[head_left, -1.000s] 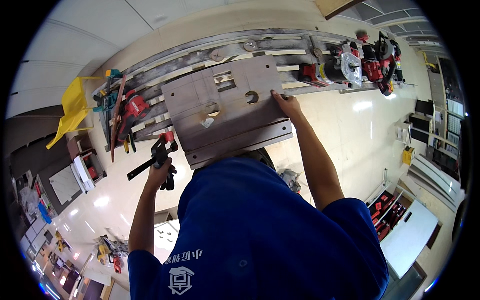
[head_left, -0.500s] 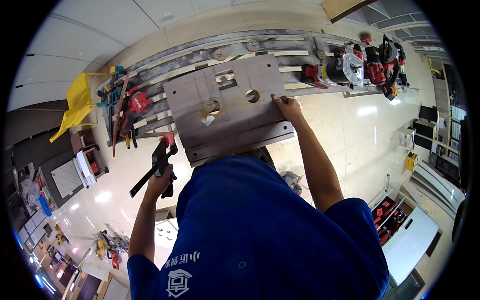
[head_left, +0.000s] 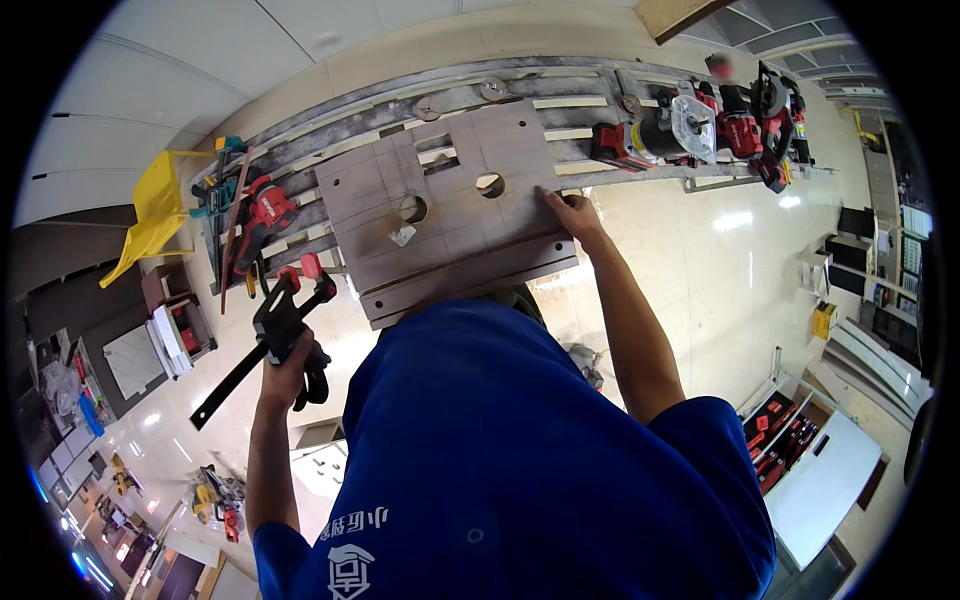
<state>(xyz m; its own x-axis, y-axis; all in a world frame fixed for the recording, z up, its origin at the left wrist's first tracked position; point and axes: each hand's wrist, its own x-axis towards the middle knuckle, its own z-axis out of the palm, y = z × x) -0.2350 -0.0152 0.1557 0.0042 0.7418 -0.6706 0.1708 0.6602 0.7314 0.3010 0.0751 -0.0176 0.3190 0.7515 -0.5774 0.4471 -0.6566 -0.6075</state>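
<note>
My left hand (head_left: 287,372) is closed round the grip of a black bar clamp (head_left: 277,322) with red pads, held off the left front corner of a brown wooden board (head_left: 455,225). The clamp's bar slants down to the left, and its jaws point up towards the board. Two round holes, a rectangular cutout and small corner holes pierce the board, which has a strip along its near edge. At the board's right edge, my right hand (head_left: 575,218) grips with the thumb on top; its other fingers are partly hidden. A small pale patch (head_left: 403,235) lies by the left round hole.
Under the board runs a slatted metal bench (head_left: 350,105). A red sander-like power tool (head_left: 268,208) lies on its left, and a router with a clear base (head_left: 690,130) and other red tools on its right. A yellow chair (head_left: 155,212) stands beyond the left end.
My left hand has turned the clamp and shifted it left and slightly down, so its jaws show more plainly. The board appears a little further left in view, with my right hand still at its edge.
</note>
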